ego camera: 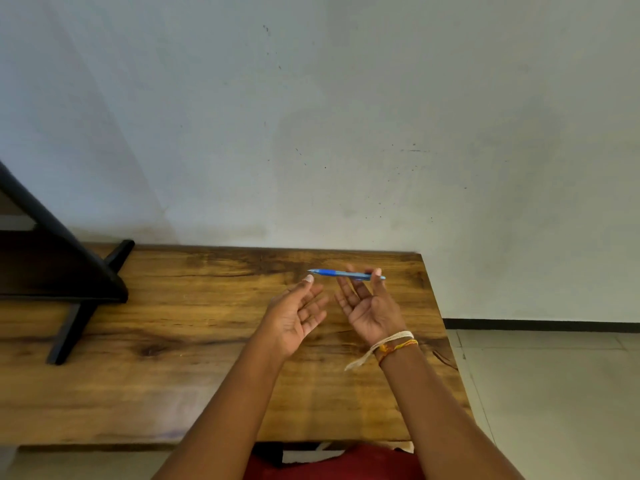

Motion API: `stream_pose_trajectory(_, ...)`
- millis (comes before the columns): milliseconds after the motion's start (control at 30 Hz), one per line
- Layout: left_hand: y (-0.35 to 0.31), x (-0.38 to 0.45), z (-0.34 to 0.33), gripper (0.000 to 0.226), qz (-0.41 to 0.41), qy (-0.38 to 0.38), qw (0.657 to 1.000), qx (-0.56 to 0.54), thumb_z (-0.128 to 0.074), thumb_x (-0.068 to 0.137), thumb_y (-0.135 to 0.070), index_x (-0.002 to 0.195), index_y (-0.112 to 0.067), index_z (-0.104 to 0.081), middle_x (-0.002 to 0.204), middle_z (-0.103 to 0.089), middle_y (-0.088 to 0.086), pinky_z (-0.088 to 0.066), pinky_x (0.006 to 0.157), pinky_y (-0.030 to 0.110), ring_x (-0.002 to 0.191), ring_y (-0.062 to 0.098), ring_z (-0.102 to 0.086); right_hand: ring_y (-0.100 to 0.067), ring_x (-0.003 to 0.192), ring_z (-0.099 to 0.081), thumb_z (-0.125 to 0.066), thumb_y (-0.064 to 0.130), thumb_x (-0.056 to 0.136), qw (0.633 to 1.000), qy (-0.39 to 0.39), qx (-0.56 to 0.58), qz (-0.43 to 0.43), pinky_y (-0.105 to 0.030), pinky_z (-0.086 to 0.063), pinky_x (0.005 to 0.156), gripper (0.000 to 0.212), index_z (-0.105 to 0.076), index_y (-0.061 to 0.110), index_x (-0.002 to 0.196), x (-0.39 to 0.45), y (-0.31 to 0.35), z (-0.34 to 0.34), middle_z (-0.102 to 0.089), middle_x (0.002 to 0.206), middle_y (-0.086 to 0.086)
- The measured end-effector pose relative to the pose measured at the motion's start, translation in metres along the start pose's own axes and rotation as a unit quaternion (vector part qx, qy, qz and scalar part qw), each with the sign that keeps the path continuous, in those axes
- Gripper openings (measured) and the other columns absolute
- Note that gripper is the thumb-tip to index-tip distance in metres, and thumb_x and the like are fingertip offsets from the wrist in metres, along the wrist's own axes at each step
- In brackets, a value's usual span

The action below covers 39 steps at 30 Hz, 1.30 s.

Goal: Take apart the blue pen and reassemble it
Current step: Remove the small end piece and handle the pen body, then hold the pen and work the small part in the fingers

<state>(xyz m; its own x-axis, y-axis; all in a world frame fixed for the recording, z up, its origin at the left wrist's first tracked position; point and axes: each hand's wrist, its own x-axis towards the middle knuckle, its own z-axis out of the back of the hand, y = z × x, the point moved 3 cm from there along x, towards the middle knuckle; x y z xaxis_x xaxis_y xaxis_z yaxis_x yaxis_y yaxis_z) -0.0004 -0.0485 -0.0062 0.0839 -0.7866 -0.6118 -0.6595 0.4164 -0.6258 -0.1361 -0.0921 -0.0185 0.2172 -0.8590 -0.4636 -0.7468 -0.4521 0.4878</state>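
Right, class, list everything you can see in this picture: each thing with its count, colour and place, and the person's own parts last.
Pen: one, blue, in one piece, held level above the table's far right.
Table: one, brown wood, against the wall.
Stand: one, black, on the table's left end.
Wall: one, pale grey, behind the table.
Floor: pale tiles, at right.
Wrist threads: several, white and orange, on the right wrist.
Left hand: one, open, empty.
Right hand: one, fingers pinching the pen.
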Motion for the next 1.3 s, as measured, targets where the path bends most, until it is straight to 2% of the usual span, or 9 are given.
stream_pose_trajectory(100,0.001,-0.011,0.006,0.014,0.002,-0.012,1.0,-0.013,-0.06,0.091,-0.023,0.101,-0.012,-0.061,0.1,-0.07,0.007,-0.052,0.076,0.035,0.093,0.024,-0.067,-0.022,0.077,-0.07,-0.044,0.041,0.098,0.996,-0.034,0.083,0.001,-0.047,-0.049,0.087,0.026,-0.058,0.024,0.086,-0.001,0.006,0.006,-0.067,0.075,-0.004)
stream_pose_trajectory(167,0.007,-0.021,0.008,0.009,0.011,-0.018,1.0,-0.007,-0.057,0.094,-0.019,0.096,-0.011,-0.06,0.099,-0.069,0.009,-0.05,0.085,0.037,0.098,0.027,-0.065,-0.017,0.061,-0.057,-0.039,0.044,0.099,0.992,-0.054,0.118,0.0,-0.043,-0.051,0.079,0.03,-0.058,0.023,0.087,-0.003,0.007,0.009,-0.051,0.065,-0.003)
stream_pose_trajectory(300,0.025,-0.044,0.008,0.013,0.042,-0.005,0.999,0.02,-0.051,0.097,-0.018,0.097,-0.009,-0.06,0.095,-0.069,0.011,-0.046,0.089,0.037,0.094,0.028,-0.064,-0.016,0.047,-0.032,-0.031,0.058,0.092,0.989,-0.042,0.136,-0.031,-0.028,-0.031,0.057,0.052,-0.05,0.015,0.071,-0.016,0.003,0.01,-0.033,0.055,-0.002)
stream_pose_trajectory(433,0.039,-0.06,0.015,0.019,0.053,0.012,0.998,0.022,-0.049,0.098,-0.021,0.099,-0.007,-0.062,0.097,-0.069,0.012,-0.048,0.084,0.036,0.098,0.03,-0.063,-0.014,0.036,-0.022,-0.038,0.047,0.08,0.992,-0.013,0.118,-0.051,-0.023,-0.021,0.045,0.041,-0.036,0.017,0.052,-0.033,0.0,0.01,-0.025,0.044,0.002)
stream_pose_trajectory(500,0.045,-0.069,0.017,0.022,0.065,0.015,0.998,0.003,-0.048,0.098,-0.021,0.102,-0.005,-0.063,0.097,-0.069,0.013,-0.05,0.078,0.034,0.099,0.03,-0.063,-0.014,0.034,-0.02,-0.04,0.042,0.074,0.992,-0.004,0.119,-0.05,-0.022,-0.018,0.042,0.035,-0.034,0.017,0.049,-0.044,0.0,0.009,-0.024,0.042,0.003)
stream_pose_trajectory(600,0.056,-0.085,0.015,0.024,0.087,0.017,0.996,-0.027,-0.048,0.098,-0.021,0.101,-0.003,-0.063,0.096,-0.068,0.015,-0.052,0.073,0.032,0.091,0.027,-0.066,-0.013,0.035,-0.02,-0.036,0.051,0.078,0.993,0.014,0.112,-0.047,-0.022,-0.016,0.043,0.044,-0.033,0.017,0.049,-0.063,0.001,0.006,-0.023,0.041,0.003)
stream_pose_trajectory(867,0.063,-0.11,0.012,0.024,0.074,0.03,0.997,0.018,-0.046,0.099,-0.02,0.095,-0.003,-0.063,0.093,-0.068,0.015,-0.058,0.066,0.028,0.088,0.022,-0.068,-0.013,0.034,-0.017,-0.032,0.052,0.081,0.991,-0.005,0.129,-0.019,-0.021,-0.011,0.047,0.049,-0.031,0.017,0.046,-0.107,-0.001,0.012,-0.021,0.04,0.003)
stream_pose_trajectory(1100,0.057,-0.105,0.017,0.025,0.07,0.056,0.993,0.081,-0.048,0.098,-0.021,0.102,-0.002,-0.063,0.096,-0.071,0.014,-0.054,0.079,0.031,0.092,0.025,-0.069,-0.013,0.035,-0.016,-0.033,0.051,0.078,0.989,-0.029,0.145,0.028,-0.022,-0.014,0.042,0.048,-0.031,0.017,0.044,-0.123,0.016,0.028,-0.021,0.04,0.004)
stream_pose_trajectory(1300,0.051,-0.094,0.016,0.024,0.071,0.06,0.992,0.085,-0.05,0.097,-0.021,0.101,-0.002,-0.065,0.095,-0.072,0.014,-0.056,0.078,0.032,0.09,0.024,-0.071,-0.014,0.032,-0.015,-0.028,0.042,0.081,0.986,-0.072,0.141,0.045,-0.019,-0.015,0.039,0.047,-0.03,0.018,0.04,-0.107,0.021,0.025,-0.02,0.037,0.004)
